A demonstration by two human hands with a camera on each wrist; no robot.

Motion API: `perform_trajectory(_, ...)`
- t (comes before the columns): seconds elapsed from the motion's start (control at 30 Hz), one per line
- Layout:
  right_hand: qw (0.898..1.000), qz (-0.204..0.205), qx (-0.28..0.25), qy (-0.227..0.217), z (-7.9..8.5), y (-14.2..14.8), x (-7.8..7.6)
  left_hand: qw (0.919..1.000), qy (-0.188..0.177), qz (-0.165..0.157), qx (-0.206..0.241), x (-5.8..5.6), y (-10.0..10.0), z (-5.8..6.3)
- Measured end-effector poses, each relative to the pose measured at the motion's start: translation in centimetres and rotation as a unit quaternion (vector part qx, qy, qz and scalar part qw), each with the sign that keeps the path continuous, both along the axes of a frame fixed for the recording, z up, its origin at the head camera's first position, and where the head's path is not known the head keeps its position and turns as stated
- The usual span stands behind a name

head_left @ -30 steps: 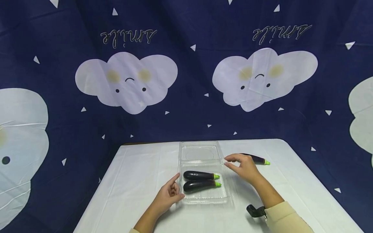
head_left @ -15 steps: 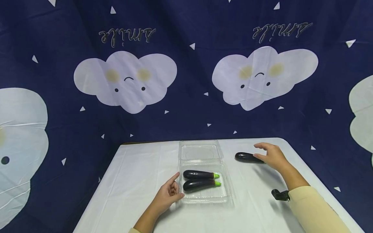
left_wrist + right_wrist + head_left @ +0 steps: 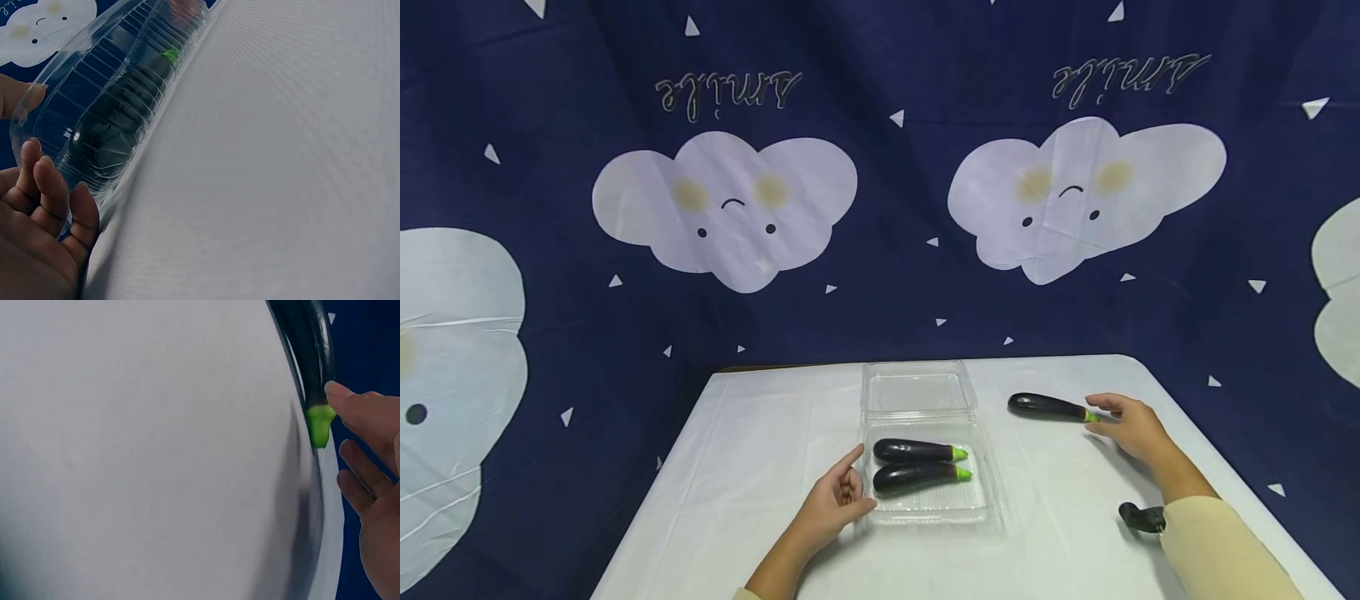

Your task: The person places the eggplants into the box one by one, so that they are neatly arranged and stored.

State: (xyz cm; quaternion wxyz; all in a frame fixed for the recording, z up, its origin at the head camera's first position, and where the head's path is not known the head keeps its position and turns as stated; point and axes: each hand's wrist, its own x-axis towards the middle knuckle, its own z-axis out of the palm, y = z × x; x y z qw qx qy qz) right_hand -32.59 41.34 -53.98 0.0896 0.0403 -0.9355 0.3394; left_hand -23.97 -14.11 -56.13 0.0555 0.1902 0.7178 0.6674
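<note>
Loose eggplant (image 3: 1047, 407): on the surface (image 3: 760, 475), R of the clear container (image 3: 943, 518) and well apart from it, fat end toward the lid side, green stem (image 3: 1091, 415) pointing R. Hasn't visibly shifted vs. 0.5 s ago.

Main change = R hand (image 3: 1131, 423). 1 s ago it was near the container's R edge, covering part of this eggplant; 0.5 s ago it was over the stem half; now it's at the stem tip, thumb & fingertips spread either side of the green, w/ the dark body back in full view. R wrist view: one fingertip overlaps the body's edge just above the stem, other fingers off it. Contact can't be told for sure; no firm pinch seen. Judgement: approach approx. done, grip not made, so this one's unsecured.

Container: base w/ 2 eggplants side by side, the far eggplant (image 3: 913, 451) & near eggplant (image 3: 917, 477), stems R; no change there. Lid (image 3: 917, 392) laid back flat on the far side.

L hand (image 3: 829, 504): same pos. as 1 s ago, at the container's L side, thumb & index spread apart, other fingers loosely bent; prob. steadying it, not pinching.

Outward: black wrist mount (image 3: 1141, 517) by the R sleeve (image 3: 1225, 542); blue cloud-print cloth (image 3: 895, 317) behind.
</note>
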Motion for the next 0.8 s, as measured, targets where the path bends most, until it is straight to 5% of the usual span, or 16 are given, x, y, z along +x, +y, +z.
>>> perform_trajectory(0.47, 0.999, -0.016, -0.029, -0.026, -1.7, 0.5, -0.4, 1.0, -0.002, 0.003, -0.004, 0.0, 0.1, -0.1)
perform_trajectory(0.8, 1.0, -0.02, -0.015, 0.006, -2.3, 0.0, -0.9, 1.0, -0.001, 0.008, -0.005, 0.0, 0.1, -0.1)
